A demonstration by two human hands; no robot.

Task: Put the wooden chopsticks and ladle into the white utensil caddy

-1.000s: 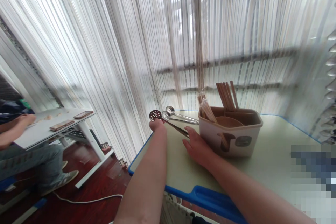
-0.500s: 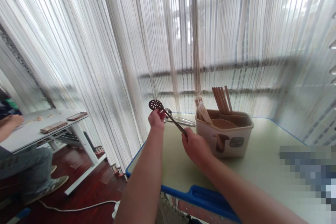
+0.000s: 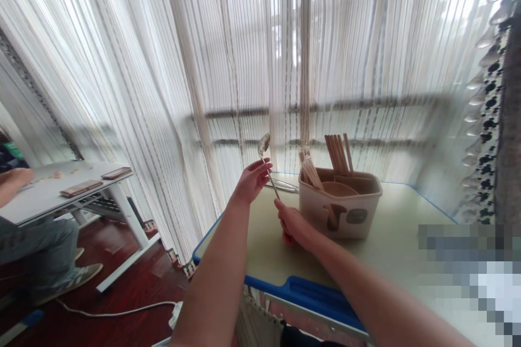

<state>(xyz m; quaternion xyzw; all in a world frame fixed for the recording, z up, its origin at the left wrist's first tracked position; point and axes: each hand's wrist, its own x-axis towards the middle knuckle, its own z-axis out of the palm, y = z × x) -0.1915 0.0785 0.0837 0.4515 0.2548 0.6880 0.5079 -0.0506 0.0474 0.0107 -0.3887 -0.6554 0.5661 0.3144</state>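
A long-handled metal slotted ladle (image 3: pixel 264 145) is tilted over the table, its round head up and turned nearly edge-on, so its holes are hard to make out. My right hand (image 3: pixel 295 223) is closed around the lower end of its handle. Higher up, the fingers of my left hand (image 3: pixel 251 180) are bent against the handle just below the head. On the table behind my hands lie metal utensil handles (image 3: pixel 285 186); their heads are hidden by my left hand. Right of my hands stands a beige bin (image 3: pixel 345 217).
The bin holds wooden chopsticks (image 3: pixel 338 154), a plastic-wrapped bundle (image 3: pixel 311 171) and a brown round piece (image 3: pixel 340 190). The cream table (image 3: pixel 264 249) has a blue edge. Sheer curtains hang behind. At left, another person's hand (image 3: pixel 20 177) rests by a white table (image 3: pixel 36 200).
The slotted ladle has turned from showing its holed face to nearly edge-on, and its head has risen and moved right. My left hand has shifted right along with it.
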